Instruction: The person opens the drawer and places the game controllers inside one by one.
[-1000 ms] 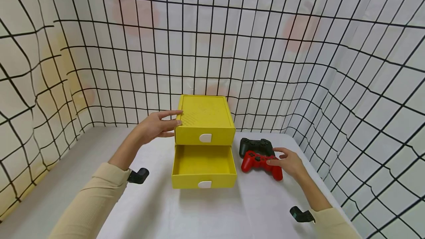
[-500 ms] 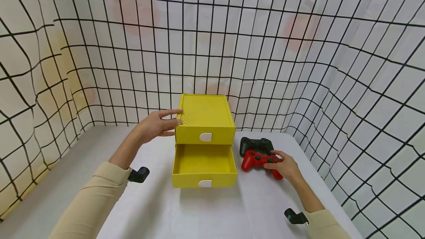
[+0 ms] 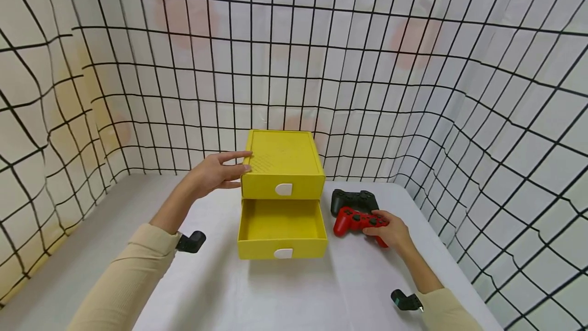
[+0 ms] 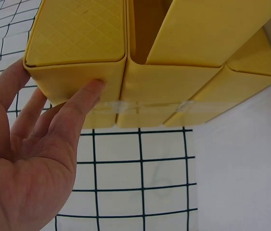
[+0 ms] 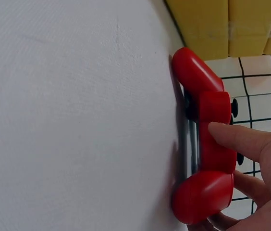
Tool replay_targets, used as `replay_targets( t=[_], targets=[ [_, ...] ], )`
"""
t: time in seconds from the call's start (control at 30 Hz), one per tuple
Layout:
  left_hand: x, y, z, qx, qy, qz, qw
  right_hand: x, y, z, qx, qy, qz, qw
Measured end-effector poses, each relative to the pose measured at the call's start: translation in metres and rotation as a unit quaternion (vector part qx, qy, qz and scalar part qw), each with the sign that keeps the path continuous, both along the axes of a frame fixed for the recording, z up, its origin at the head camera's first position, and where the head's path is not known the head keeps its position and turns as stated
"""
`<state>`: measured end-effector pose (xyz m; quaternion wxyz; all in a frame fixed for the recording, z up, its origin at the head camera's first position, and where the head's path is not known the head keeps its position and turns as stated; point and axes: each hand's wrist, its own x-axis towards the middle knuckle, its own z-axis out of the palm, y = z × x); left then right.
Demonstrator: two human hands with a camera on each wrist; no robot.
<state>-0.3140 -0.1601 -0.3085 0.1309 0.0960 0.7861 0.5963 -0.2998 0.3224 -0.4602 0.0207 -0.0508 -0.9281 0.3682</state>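
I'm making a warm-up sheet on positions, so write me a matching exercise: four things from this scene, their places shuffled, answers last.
Things
1. Red controller
2. Black controller
3. Pulled-out drawer
4. Left hand

Places
A. Touching the left side of the yellow cabinet
B. Just behind the red controller, seen from the person's side
C. Between the thumb and fingers of the right hand
D. Directly below the closed top drawer

Right pairs: 1-C, 2-B, 3-D, 4-A
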Motion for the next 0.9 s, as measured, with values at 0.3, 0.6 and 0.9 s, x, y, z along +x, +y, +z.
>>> replay_targets(
  t=[0.3, 0.6, 0.9],
  targets=[
    [0.000, 0.001, 0.000, 0.001, 0.001, 0.001, 1.0000, 0.001, -0.003, 0.000, 0.004, 0.010, -0.003, 0.9999],
    [0.000, 0.001, 0.001, 0.003, 0.000, -0.001, 1.0000, 0.004, -0.004, 0.000, 0.035, 0.019, -0.003, 0.9992],
    [-0.001, 0.000, -0.001, 0.002, 0.002, -0.002, 1.0000, 0.009, -0.004, 0.005, 0.068, 0.039, 0.000, 0.9969]
  ],
)
